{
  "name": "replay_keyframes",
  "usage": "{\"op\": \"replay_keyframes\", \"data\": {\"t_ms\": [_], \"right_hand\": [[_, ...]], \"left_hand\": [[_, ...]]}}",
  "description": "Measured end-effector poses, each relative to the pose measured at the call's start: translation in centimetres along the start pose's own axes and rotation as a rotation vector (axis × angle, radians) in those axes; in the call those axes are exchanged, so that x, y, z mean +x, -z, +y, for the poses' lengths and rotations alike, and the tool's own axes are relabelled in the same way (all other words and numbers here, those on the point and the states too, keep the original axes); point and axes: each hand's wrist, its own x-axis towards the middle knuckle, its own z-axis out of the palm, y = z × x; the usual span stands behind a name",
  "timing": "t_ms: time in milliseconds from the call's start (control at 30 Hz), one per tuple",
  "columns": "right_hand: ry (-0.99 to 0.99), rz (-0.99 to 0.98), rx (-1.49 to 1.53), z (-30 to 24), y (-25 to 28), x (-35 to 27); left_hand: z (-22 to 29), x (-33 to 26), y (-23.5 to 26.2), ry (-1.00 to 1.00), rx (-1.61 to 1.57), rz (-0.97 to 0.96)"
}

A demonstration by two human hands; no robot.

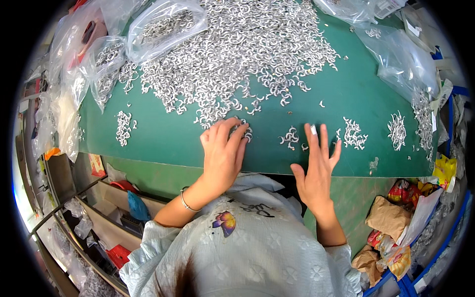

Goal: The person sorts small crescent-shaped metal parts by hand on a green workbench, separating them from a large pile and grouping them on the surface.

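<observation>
A large heap of small silvery crescent-shaped metal pieces (237, 44) spreads over the green tabletop (193, 141). At the heap's near edge my left hand (221, 156) has its fingers bent down, with a few crescent pieces (247, 133) between thumb and forefinger. My right hand (316, 168) is open, its fingers spread low over the table. White tape (313, 129) wraps one of its fingertips. Between the hands lies a small cluster of crescents (289, 137). Another cluster (354, 134) sits just right of my right hand.
Further small groups of pieces lie at the left (123, 128) and right (397, 130). Clear plastic bags (166, 29) holding metal pieces stand at the far left; another clear bag (405, 59) lies at the right. Below the table are a drawer unit (106, 218) and brown paper packages (388, 218).
</observation>
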Motion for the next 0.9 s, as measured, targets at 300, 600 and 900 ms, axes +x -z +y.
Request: {"op": "replay_keyframes", "data": {"t_ms": [300,600,900], "right_hand": [[0.14,-0.123,0.09,-3.4,-2.5,2.0],[0.086,-0.184,0.024,-4.1,-2.4,1.3],[0.079,-0.174,-0.062,-4.3,-3.0,0.2]], "left_hand": [[-1.1,-0.8,1.2,0.044,-0.016,0.001],[-1.9,-2.5,1.5,0.067,-0.115,0.058],[-2.5,-3.1,1.1,0.066,-0.183,0.046]]}}
